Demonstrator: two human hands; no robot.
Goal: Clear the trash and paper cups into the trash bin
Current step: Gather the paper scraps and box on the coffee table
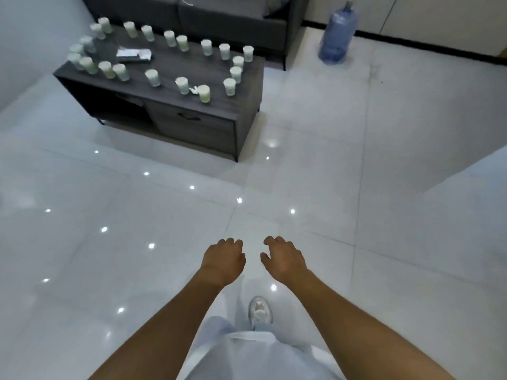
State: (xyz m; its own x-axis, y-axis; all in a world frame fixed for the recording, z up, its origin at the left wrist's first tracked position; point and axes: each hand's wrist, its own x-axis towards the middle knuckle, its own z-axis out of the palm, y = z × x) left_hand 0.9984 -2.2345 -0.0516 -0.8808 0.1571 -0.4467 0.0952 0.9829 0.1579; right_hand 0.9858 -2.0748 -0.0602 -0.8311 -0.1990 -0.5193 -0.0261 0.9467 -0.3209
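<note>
Head view: the left hand [223, 260] and right hand [284, 259] hang side by side over the white floor [356, 187], fingers loosely curled, holding nothing. Paper cups [182, 85] and paper scraps [134, 54] stand on the dark bench [192, 124], far left.

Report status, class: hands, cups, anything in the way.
Left hand and right hand: empty, no grip. Paper cups all upright on table. No bin in sight. Floor between: nothing.

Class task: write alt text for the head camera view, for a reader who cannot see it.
Two empty hands, left and right, reach forward over a glossy white floor. Ahead, many paper cups and some paper scraps cover a dark low table; a blue water jug stands to its right.
</note>
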